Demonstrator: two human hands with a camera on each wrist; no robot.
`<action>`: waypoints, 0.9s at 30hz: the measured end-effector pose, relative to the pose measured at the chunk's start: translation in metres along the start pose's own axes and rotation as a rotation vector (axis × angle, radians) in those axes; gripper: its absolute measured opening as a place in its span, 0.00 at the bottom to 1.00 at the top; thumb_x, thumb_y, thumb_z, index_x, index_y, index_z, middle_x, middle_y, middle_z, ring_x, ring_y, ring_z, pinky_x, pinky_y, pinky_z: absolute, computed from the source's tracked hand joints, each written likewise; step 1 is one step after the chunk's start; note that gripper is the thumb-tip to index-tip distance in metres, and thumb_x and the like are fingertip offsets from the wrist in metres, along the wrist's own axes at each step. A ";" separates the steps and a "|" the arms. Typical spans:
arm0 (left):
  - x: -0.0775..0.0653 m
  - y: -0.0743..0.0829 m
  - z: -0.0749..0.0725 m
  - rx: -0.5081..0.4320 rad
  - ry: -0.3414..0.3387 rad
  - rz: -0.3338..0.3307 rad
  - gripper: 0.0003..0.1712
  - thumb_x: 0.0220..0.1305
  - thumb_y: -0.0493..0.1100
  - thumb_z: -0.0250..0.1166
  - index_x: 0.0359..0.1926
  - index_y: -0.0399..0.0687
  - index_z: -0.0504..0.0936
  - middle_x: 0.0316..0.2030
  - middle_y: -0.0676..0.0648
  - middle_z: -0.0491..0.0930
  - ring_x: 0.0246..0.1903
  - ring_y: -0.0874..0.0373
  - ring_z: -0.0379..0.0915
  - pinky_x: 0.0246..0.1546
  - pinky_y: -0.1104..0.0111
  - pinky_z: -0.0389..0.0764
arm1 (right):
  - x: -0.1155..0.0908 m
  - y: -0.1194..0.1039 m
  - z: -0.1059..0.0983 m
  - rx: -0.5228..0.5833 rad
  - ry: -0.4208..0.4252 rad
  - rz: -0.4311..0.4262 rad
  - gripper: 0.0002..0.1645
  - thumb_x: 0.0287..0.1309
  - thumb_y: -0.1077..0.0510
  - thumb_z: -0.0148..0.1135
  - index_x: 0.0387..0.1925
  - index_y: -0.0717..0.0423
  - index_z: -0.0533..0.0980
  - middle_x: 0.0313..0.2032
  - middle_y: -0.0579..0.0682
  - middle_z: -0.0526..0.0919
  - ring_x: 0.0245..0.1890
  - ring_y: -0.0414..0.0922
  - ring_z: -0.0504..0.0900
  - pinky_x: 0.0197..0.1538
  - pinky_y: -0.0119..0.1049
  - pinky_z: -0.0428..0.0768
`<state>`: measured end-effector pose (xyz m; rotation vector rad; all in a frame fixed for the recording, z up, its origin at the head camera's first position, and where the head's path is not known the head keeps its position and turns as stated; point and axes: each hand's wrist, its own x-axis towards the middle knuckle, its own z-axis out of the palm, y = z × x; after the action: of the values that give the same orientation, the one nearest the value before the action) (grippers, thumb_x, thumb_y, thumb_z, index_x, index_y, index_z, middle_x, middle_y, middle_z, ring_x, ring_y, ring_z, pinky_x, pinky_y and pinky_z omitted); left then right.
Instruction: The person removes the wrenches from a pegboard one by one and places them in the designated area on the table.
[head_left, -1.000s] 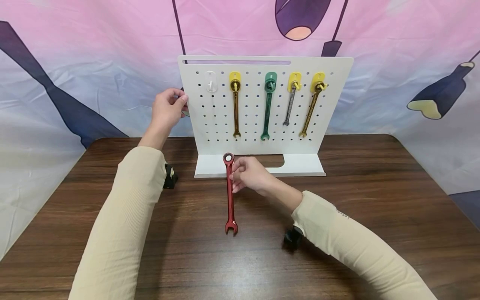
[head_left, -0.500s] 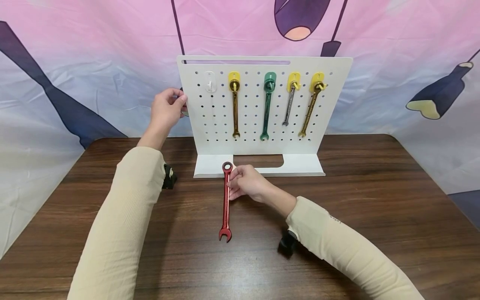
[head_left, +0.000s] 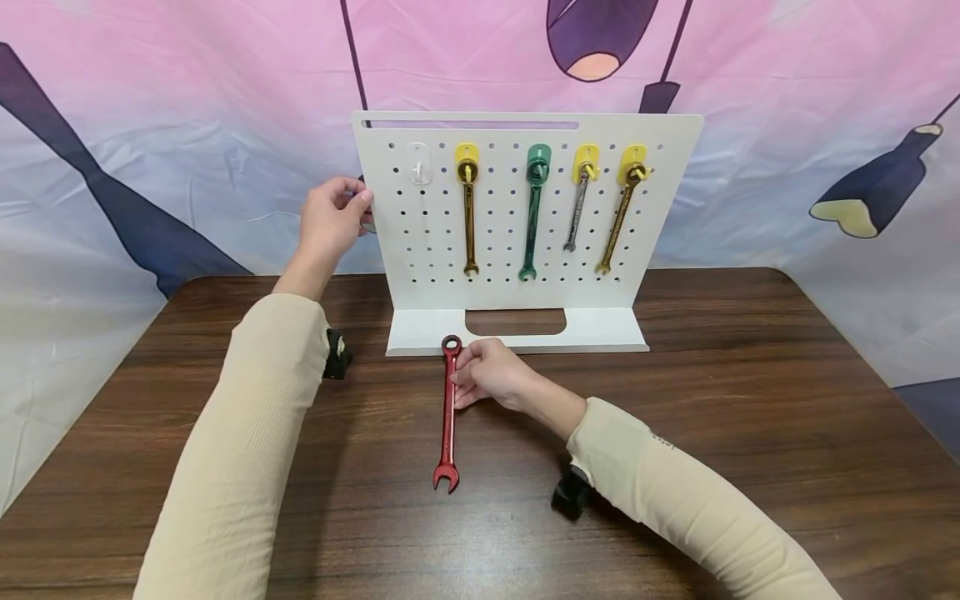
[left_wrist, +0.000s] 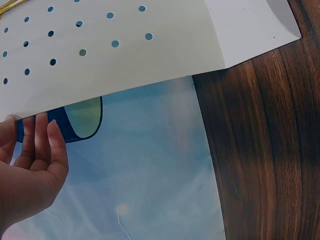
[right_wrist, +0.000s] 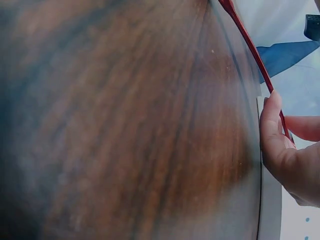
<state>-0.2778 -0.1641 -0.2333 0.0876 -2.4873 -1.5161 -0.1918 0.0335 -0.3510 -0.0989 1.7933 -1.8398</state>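
Note:
My right hand [head_left: 495, 375] pinches a red combination wrench [head_left: 447, 417] by its upper shaft. The ring end points at the board and the open end toward me, above the table. In the right wrist view, thumb and fingers of the right hand [right_wrist: 292, 155] are on either side of the thin red wrench [right_wrist: 255, 52]. My left hand [head_left: 333, 217] grips the left edge of a white pegboard [head_left: 570, 287]. From the left wrist, the left hand [left_wrist: 35, 165] shows its fingers behind the edge of the pegboard [left_wrist: 170, 60].
A white hook [head_left: 419, 164] sits at the board's upper left. To its right hang a gold wrench [head_left: 470, 225], a green wrench [head_left: 532, 225], a silver wrench [head_left: 577, 212] and another gold wrench [head_left: 618, 225]. The board's foot [head_left: 427, 329] stands on the brown table [head_left: 750, 375].
My right hand has drawn the red wrench down toward me and slightly left, away from the board. The left hand keeps its place at the board's edge.

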 end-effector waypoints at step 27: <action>0.010 -0.008 0.002 0.008 0.020 -0.017 0.15 0.67 0.50 0.52 0.45 0.45 0.73 0.40 0.46 0.74 0.41 0.53 0.74 0.43 0.63 0.77 | -0.001 0.003 0.002 -0.045 -0.028 0.058 0.06 0.54 0.78 0.50 0.27 0.70 0.66 0.20 0.60 0.73 0.15 0.47 0.78 0.29 0.41 0.83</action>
<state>-0.2886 -0.1677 -0.2400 0.1243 -2.4836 -1.5047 -0.1887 0.0323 -0.3534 -0.0887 1.8004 -1.7495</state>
